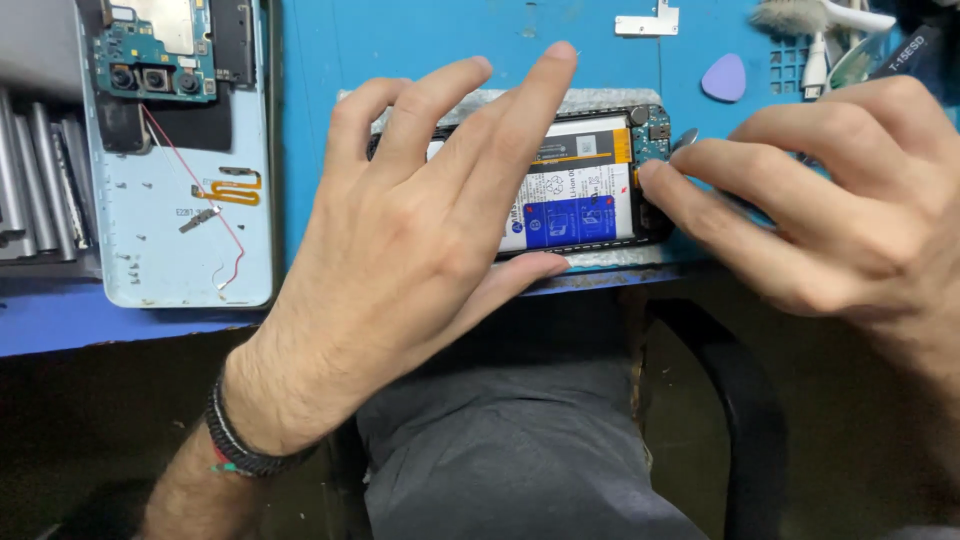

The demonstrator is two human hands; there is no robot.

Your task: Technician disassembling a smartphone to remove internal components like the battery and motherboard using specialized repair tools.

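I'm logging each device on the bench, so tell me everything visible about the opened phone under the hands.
The opened phone lies flat, back cover off, lengthwise across the blue mat near its front edge. A white and blue battery fills its black frame; a small teal circuit board sits at its right end. The left hand covers its left part, thumb against the near edge. The right hand has fingertips at the right end.

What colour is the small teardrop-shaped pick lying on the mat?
Pale lilac-purple; the pick lies on the blue mat, seen in the head view.
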